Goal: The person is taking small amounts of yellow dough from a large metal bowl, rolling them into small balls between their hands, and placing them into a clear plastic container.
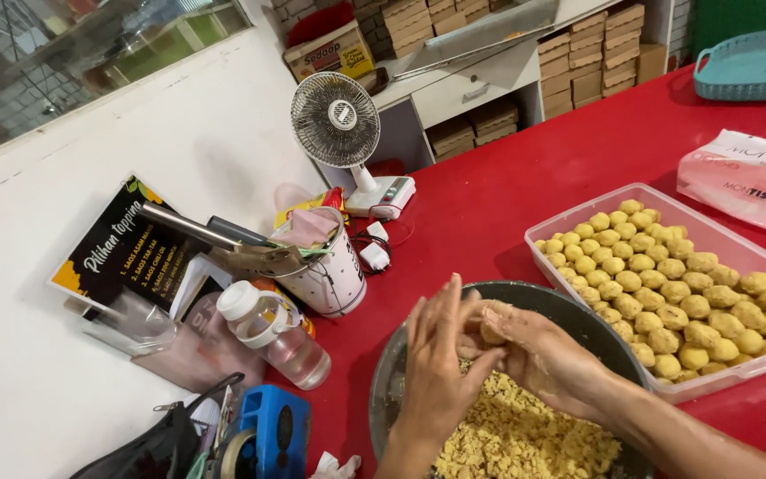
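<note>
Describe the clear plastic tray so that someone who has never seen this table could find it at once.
Start at the red table. Right of the dark bowl of yellow crumbs lies the clear tray, touching it. It alone holds rows of yellow dough balls; the teal tray behind looks empty.

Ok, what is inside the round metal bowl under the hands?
The bowl holds yellow crumbly dough heaped on its near side. The left hand and right hand press a lump between them above it, hiding the bowl's middle; its bottom is covered.
</note>
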